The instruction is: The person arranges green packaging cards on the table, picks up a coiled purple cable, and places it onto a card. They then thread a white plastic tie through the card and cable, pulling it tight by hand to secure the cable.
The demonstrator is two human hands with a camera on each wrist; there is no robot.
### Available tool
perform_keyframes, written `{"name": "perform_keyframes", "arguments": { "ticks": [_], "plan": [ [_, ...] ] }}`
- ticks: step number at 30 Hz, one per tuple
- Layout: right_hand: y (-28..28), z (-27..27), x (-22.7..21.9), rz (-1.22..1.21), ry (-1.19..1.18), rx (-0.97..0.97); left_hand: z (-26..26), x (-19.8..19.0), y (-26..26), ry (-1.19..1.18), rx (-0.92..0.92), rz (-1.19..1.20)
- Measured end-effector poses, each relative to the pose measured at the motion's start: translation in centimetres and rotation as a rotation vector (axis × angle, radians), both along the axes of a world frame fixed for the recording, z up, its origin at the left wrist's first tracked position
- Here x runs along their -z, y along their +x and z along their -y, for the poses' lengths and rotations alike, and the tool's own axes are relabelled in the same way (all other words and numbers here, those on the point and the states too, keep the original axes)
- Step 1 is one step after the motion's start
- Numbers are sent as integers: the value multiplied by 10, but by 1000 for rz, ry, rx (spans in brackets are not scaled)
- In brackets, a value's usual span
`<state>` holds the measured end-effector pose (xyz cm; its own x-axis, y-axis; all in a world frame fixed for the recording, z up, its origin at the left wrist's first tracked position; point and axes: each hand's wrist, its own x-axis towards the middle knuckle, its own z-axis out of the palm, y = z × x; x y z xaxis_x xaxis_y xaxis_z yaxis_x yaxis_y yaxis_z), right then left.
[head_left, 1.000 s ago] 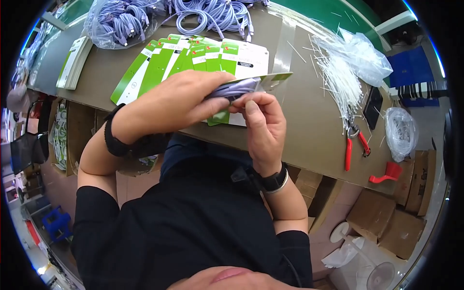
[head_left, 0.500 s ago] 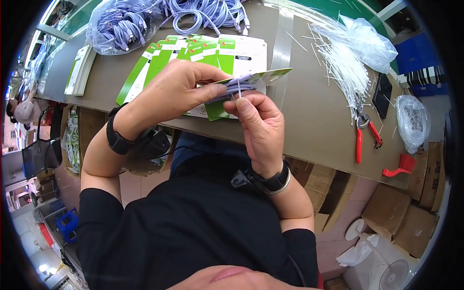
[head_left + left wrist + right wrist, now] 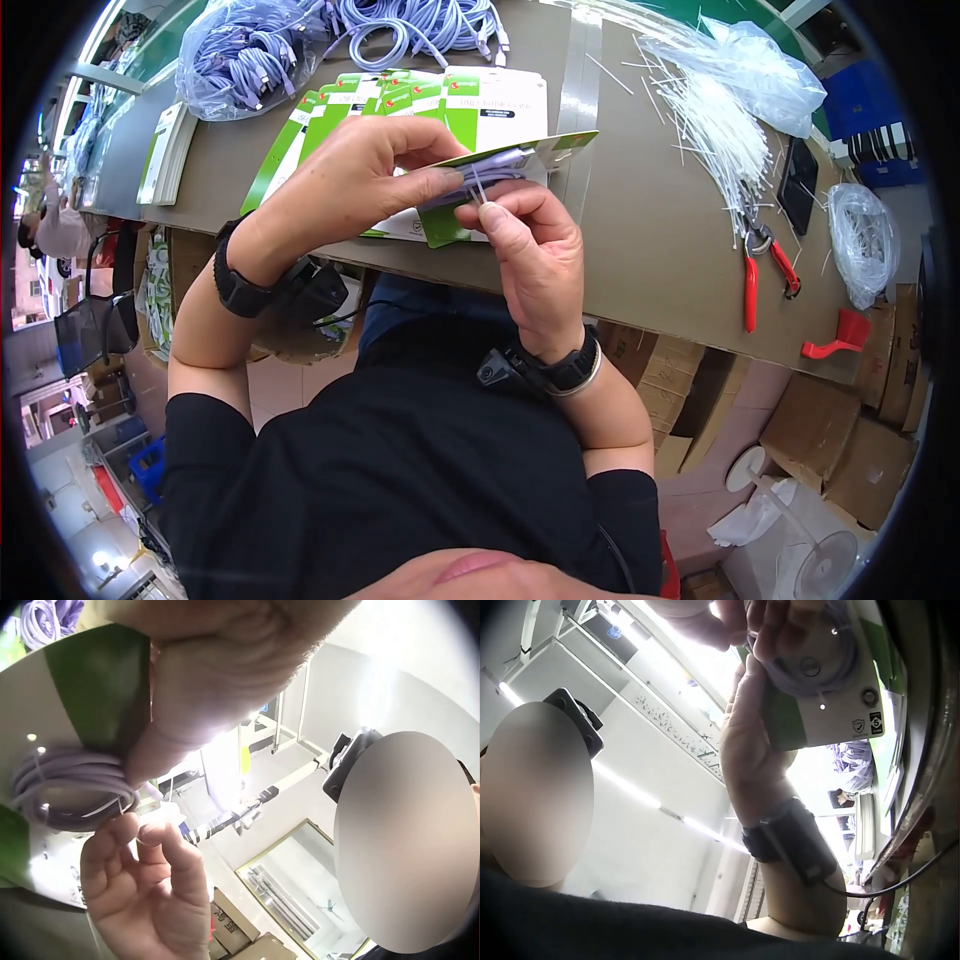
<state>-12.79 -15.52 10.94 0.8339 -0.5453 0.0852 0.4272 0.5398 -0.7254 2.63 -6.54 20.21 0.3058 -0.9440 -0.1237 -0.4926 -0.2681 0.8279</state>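
Your left hand (image 3: pixel 365 185) grips the card (image 3: pixel 568 149) and purple coil (image 3: pixel 506 163) together, kinda steadying both while your right hand (image 3: pixel 543 262) pinches the white tie (image 3: pixel 478 184).

Left hand (image 3: pixel 365 180) near right hand (image 3: pixel 543 265) (both mid-pinch)

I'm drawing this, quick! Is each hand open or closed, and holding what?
Left hand: closed, pinching a card with coiled purple cable.
Right hand: closed, pinching a thin white tie.
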Motion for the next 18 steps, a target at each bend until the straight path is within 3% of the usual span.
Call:
{"name": "perform_keyframes", "arguments": {
  "ticks": [7, 11, 18],
  "plan": [
    [-1, -3, -4, -65, -59, 11, -5, 10, -6, -102, -37, -37],
    [-2, -4, -5, -117, -89, 16, -8, 18, -15, -188, -183, -80],
    [0, -8, -9, -132, -75, 65, -11, 14, -22, -195, -179, 198]
  ]
}}
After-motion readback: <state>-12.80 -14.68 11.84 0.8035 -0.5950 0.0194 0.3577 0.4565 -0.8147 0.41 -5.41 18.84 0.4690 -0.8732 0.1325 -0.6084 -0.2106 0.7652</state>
